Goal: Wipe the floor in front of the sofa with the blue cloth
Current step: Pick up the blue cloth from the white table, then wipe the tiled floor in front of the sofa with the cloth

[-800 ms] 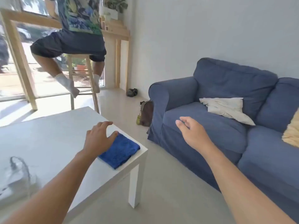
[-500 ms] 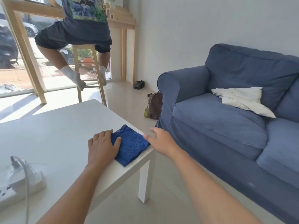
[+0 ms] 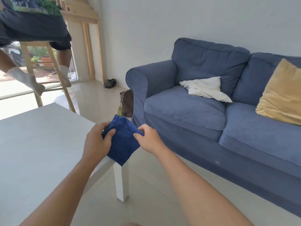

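The blue cloth (image 3: 122, 142) hangs folded over the near right corner of the white table (image 3: 40, 144), held up between both hands. My left hand (image 3: 97, 141) grips its left edge, thumb on top. My right hand (image 3: 148, 138) pinches its right edge. The blue sofa (image 3: 203, 115) stands to the right. Between the table and the sofa runs a strip of pale tiled floor (image 3: 154, 190).
A white cushion (image 3: 205, 88) and a yellow cushion (image 3: 283, 93) lie on the sofa. A brown bag (image 3: 127, 103) leans by the sofa arm, with a dark bundle (image 3: 110, 83) behind it. Another person sits on a wooden stool (image 3: 48, 75) at the back left.
My right hand came across from over the sofa and took the cloth's right edge. My left hand went from pressing flat on the cloth to gripping it, and the cloth rose off the table.
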